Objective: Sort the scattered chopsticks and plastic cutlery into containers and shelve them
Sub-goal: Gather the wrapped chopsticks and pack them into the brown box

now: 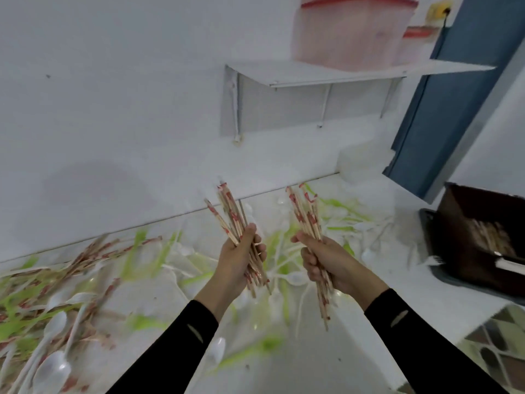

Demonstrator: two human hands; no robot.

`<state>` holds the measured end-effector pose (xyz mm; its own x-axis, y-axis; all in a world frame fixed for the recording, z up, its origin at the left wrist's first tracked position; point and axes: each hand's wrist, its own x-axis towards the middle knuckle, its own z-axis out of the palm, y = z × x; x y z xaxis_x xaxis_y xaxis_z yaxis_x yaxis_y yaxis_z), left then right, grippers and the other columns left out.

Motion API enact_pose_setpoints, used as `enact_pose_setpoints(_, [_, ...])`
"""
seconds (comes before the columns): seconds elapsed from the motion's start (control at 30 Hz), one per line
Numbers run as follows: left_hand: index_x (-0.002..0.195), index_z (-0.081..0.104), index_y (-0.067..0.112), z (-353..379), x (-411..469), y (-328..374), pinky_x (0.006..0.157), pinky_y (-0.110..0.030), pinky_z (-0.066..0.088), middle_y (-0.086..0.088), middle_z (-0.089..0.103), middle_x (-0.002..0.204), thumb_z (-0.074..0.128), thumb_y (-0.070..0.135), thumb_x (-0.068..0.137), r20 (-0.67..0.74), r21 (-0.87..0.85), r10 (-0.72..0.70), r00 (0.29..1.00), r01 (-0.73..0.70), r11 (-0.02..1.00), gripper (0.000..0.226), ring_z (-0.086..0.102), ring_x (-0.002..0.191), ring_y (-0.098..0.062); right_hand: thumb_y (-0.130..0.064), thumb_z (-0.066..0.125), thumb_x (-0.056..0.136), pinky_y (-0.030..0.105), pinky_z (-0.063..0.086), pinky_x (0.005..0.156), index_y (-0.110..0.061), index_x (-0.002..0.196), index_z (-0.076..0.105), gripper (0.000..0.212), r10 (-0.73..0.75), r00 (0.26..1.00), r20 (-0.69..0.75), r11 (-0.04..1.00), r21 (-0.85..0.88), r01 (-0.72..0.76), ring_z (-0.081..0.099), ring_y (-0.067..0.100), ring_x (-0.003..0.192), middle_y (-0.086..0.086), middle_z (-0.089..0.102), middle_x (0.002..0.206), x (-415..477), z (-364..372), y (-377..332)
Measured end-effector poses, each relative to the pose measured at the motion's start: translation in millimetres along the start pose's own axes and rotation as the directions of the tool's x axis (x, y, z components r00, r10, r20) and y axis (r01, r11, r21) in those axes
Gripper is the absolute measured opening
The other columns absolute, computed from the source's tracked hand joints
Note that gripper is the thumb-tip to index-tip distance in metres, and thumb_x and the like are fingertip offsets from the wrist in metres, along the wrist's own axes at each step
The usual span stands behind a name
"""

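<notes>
Head view: each hand grips its own fanned bundle of wooden chopsticks with red-printed wrappers, left hand (241, 255) on one bundle (231, 214), right hand (322, 258) on the other (306, 214), above a white counter (306, 373) strewn with white plastic spoons (52, 371) and green cutlery (142, 254). A dark brown container (466, 223) holding chopsticks stands far right.

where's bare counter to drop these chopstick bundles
Bare counter lies between the forearms near the front edge, and in a strip beside the dark bin. The shelf is free left of the pink containers. The left cutlery pile is crowded.
</notes>
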<state>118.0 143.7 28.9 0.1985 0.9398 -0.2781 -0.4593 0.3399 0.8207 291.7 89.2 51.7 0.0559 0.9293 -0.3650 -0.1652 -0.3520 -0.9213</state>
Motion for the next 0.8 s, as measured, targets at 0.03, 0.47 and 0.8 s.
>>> enact_pose_setpoints(0.03, [0.08,0.054,0.014,20,2,-7,0.046,-0.023,0.046,0.001,0.049,0.063,0.065,0.029,0.093,0.036,0.023,-0.016,0.999,0.015,1.0,0.022,0.05,0.049,-0.011,-0.033,0.052,0.101,0.021,0.028,0.037,-0.007,0.104,0.056,0.026,-0.02,0.999,-0.042,0.999,0.046,0.022,0.032,0.012,0.037,0.0,0.033,0.053,-1,-19,-6])
enact_pose_setpoints(0.47, [0.089,0.047,0.015,259,32,-92,0.035,-0.016,0.021,0.003,0.029,0.054,0.045,0.076,0.073,0.338,0.127,-0.128,0.932,0.09,0.988,0.063,0.024,0.037,-0.007,-0.034,0.052,0.101,0.019,0.023,0.033,-0.009,0.104,0.055,0.026,-0.092,0.958,-0.27,0.97,0.193,0.148,0.027,0.009,0.036,-0.001,0.032,0.052,-13,-235,-57])
enact_pose_setpoints(0.8, [0.079,0.055,0.014,420,60,-164,0.036,-0.016,0.02,0.002,0.034,0.052,0.031,0.051,0.097,0.571,0.022,-0.202,0.796,0.231,0.973,0.048,0.025,0.036,-0.008,-0.032,0.048,0.102,0.02,0.024,0.034,-0.009,0.102,0.055,0.023,-0.196,0.848,-0.492,0.9,0.253,0.354,0.028,0.008,0.036,-0.003,0.031,0.05,-44,-409,-96])
